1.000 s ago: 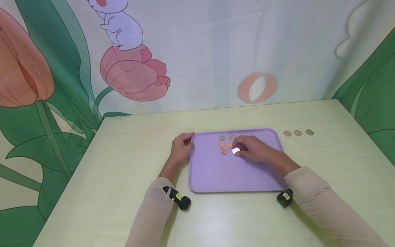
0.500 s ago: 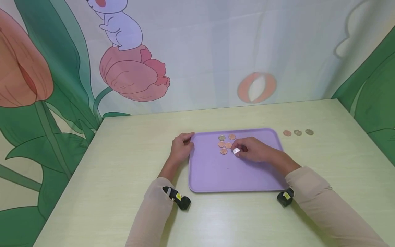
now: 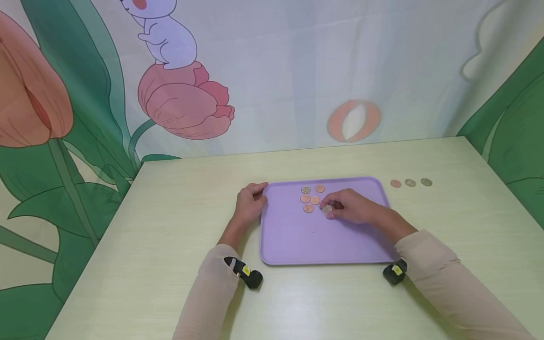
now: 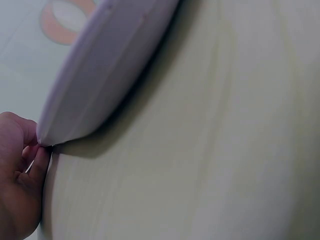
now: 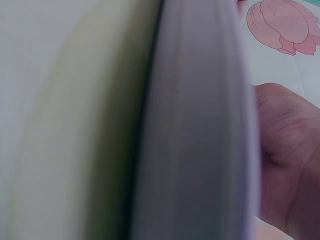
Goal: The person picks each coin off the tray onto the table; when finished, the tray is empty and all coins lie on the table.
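Note:
A purple tray [image 3: 289, 241] lies on the table, and my left hand [image 3: 250, 204] grips it at the far left corner. In the left wrist view the fingers [image 4: 36, 162] and thumb meet at the tray's rim. Over the tray's middle, my right hand [image 3: 349, 205] pinches a silver coin [image 3: 327, 209] between thumb and fingers. Left of that coin lie several copper coins [image 3: 308, 208] and one dull yellowish coin [image 3: 305, 190]. The tray's side wall [image 5: 195, 125] hides the right fingertips in the right wrist view.
Right of the tray, one copper coin [image 3: 395, 183] and two duller coins [image 3: 410, 182] lie in a row on the pale wooden table [image 3: 140, 264]. A printed curtain [image 3: 272, 71] hangs behind the table's far edge.
The silver coin in my right hand has tilted, going from a bright white glare to dull grey, and shifted very slightly nearer. My left hand and the other coins stay put.

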Motion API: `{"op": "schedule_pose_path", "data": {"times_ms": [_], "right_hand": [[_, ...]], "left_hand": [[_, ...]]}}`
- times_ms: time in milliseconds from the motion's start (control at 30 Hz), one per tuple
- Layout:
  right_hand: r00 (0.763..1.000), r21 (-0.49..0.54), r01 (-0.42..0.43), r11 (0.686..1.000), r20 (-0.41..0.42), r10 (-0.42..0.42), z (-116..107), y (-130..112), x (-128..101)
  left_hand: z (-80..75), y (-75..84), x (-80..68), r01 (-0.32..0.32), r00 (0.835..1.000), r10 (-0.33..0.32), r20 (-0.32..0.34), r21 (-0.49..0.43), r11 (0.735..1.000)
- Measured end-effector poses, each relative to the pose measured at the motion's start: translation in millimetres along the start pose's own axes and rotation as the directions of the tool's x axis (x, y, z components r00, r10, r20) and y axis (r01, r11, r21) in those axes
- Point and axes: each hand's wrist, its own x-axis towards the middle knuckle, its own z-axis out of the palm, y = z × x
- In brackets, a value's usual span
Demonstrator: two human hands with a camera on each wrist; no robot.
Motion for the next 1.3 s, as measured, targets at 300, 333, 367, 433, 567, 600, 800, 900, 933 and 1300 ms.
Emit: {"op": "schedule_pose_path", "data": {"times_ms": [300,333,367,433,567,600,800,900,933,1300], "right_hand": [[0.997,0.036,-0.002,0.999,-0.076,0.005,-1,1,-6],[0.996,0.039,-0.004,0.999,-0.088,0.007,-2,1,-7],[0.995,0.043,-0.006,0.999,-0.098,0.010,-2,1,-8],[0.993,0.043,-0.017,0.999,-0.120,0.022,-4,2,-11],[0.986,0.026,-0.048,0.999,-0.161,0.051,-9,5,-15],[0.984,0.023,-0.054,0.998,-0.170,0.057,-10,6,-17],[0.972,0.027,-0.081,0.996,-0.221,0.085,-23,11,-27],[0.957,0.014,-0.104,0.994,-0.270,0.104,-29,15,-35],[0.951,0.005,-0.118,0.993,-0.288,0.114,-31,16,-38],[0.861,0.008,-0.115,0.993,-0.497,0.104,-52,43,-74]], "left_hand": [[-0.4,0.3,0.2,-0.003,1.000,0.003,0.001,0.014,1.000],[-0.4,0.6,0.0,-0.003,1.000,0.003,0.003,0.012,1.000],[-0.4,1.0,-0.3,-0.002,1.000,0.002,0.004,0.011,1.000],[-0.3,1.1,-0.5,-0.003,1.000,0.003,0.005,0.010,1.000],[0.1,0.9,-0.3,-0.007,1.000,0.007,0.007,0.011,1.000],[0.1,0.7,-0.3,-0.010,1.000,0.010,0.006,0.013,1.000],[0.1,0.1,0.6,-0.015,1.000,0.015,-0.003,0.016,1.000],[0.4,-0.2,1.0,-0.013,1.000,0.013,-0.003,0.019,1.000],[0.3,-0.2,1.0,-0.011,1.000,0.011,-0.002,0.019,1.000],[0.5,-0.9,1.7,-0.012,1.000,0.012,0.000,0.026,1.000]]}}
